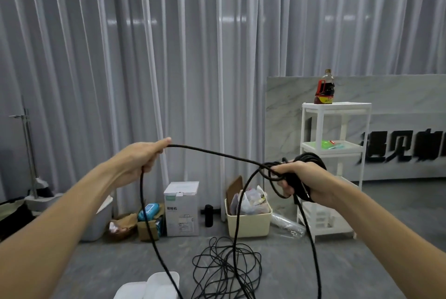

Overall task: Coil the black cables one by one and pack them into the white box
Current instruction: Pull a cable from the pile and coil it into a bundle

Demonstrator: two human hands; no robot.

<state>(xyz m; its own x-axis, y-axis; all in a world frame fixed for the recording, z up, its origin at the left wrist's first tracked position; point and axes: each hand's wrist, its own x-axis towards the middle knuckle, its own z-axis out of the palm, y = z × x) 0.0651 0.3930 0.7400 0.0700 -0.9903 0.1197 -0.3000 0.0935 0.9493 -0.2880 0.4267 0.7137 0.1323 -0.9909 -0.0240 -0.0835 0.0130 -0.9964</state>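
Cable tangle (226, 267) on floor, right of white box (162, 284); behind it, carton (181, 209) left of bin (248, 222); shelf rack (334, 166) rightmost, bottle (324, 87) on top.

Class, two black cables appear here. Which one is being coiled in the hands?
The thicker cable, stretched between the left hand and right hand. The thinner cable lies tangled on the floor, untouched.

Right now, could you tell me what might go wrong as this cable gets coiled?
The slack hanging from the left hand runs down by the loose cable pile on the floor and may snag it. The coil gripped by the right hand looks uneven, with a stray loop that could slip free.
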